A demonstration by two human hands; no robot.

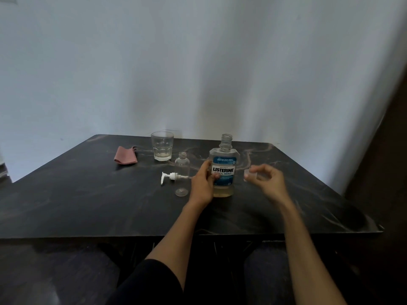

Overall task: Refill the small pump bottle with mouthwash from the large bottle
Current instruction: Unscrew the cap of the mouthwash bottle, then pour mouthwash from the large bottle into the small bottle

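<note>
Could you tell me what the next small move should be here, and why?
Probably set the cap down on the table, freeing the right hand for pouring. The large bottle is already open, upright in the left hand, and the small bottle stands open beside it, its pump lying on the table.
</note>
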